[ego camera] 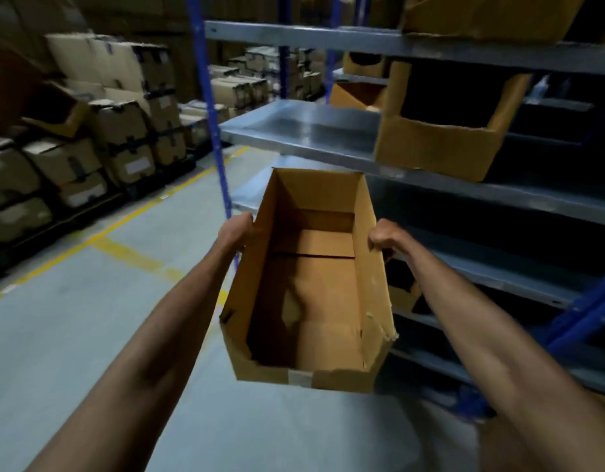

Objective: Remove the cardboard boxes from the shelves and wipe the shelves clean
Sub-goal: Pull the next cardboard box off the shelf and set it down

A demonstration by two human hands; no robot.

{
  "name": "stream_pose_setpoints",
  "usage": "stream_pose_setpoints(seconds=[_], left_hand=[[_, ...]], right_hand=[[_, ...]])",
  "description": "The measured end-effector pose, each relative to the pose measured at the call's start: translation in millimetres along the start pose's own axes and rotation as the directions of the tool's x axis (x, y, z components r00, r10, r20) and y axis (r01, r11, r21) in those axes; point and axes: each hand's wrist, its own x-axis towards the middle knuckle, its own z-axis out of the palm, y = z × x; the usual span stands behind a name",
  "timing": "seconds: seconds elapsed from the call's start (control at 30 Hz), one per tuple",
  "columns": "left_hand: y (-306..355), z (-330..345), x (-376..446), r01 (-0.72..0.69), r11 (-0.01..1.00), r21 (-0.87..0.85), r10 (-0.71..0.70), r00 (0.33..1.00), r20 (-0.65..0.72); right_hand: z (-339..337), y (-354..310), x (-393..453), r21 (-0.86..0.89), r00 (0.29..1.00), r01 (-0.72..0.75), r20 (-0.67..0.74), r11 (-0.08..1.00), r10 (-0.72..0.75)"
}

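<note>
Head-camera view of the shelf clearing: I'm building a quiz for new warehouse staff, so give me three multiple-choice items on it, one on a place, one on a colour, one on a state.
1. Where is the open brown cardboard box that both hands hold?
A. On the top shelf
B. In the air in front of the grey metal shelves
C. On the floor

2. What colour are the shelf rack's upright posts?
A. Blue
B. Red
C. Green

3. What is inside the held box?
A. Bottles
B. Folded cloths
C. Nothing visible

Answers:
1 B: the left hand and right hand each have a grip on a side wall, and the box is clear of every shelf.
2 A: the posts are plainly blue.
3 C: its bare bottom shows.
</note>
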Motion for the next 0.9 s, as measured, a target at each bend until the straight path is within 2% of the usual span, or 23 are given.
stream_pose_setpoints(seconds=[0.1, 0.23, 0.37, 0.47, 0.57, 0.7, 0.8, 0.9], left_hand=[[-69, -11, -39, 0.122, 0.992, -0.033, -0.120, 0.991, 0.051], [-151, -29, -82, 0.222, 0.975, -0.030, -0.223, 0.974, -0.031], [-223, -50, -123, 0.338, 0.939, -0.065, -0.342, 0.936, -0.087], [-273, -55, -153, 0.438, 0.888, -0.139, -0.454, 0.883, -0.117], [-319, -56, -182, 0.525, 0.831, -0.183, -0.552, 0.819, -0.158], [-372, -53, -217, 0.606, 0.744, -0.280, -0.664, 0.719, -0.207], [-400, -45, -244, 0.657, 0.669, -0.349, -0.727, 0.675, -0.125], [-420, -36, -272, 0.718, 0.576, -0.391, -0.773, 0.633, 0.025]], right_hand=[[41, -44, -17, -0.008, 0.996, 0.064, 0.062, 0.998, -0.064], [102, -111, -45, -0.073, 0.972, 0.139, 0.202, 0.988, -0.122], [158, -167, -90, 0.018, 0.932, 0.145, 0.334, 0.989, -0.142], [203, -197, -115, -0.053, 0.891, 0.230, 0.414, 0.972, -0.188], [249, -227, -129, -0.099, 0.888, 0.343, 0.359, 0.934, -0.288], [300, -270, -144, -0.171, 0.849, 0.448, 0.390, 0.878, -0.357], [338, -294, -140, -0.199, 0.811, 0.493, 0.458, 0.847, -0.364], [380, -312, -132, -0.222, 0.749, 0.544, 0.562, 0.809, -0.350]])
